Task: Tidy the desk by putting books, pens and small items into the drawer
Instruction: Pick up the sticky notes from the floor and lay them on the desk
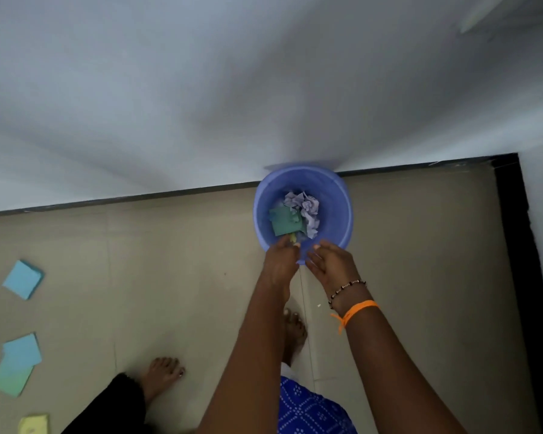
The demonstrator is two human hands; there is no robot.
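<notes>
Over the blue bin's (342, 211) near rim, the left hand (281, 261) pinches a yellow scrap (293, 238); the right hand (331, 264) hangs loose, empty. Crumpled paper (304, 208) inside looks featherlight, soft; pinch an edge.

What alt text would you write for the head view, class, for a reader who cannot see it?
Two hands, left and right, reach over a blue bin by the wall, which holds crumpled paper and a green sheet. The left hand pinches a yellowish scrap. Sticky-note pads lie on the tiled floor to the left.
</notes>
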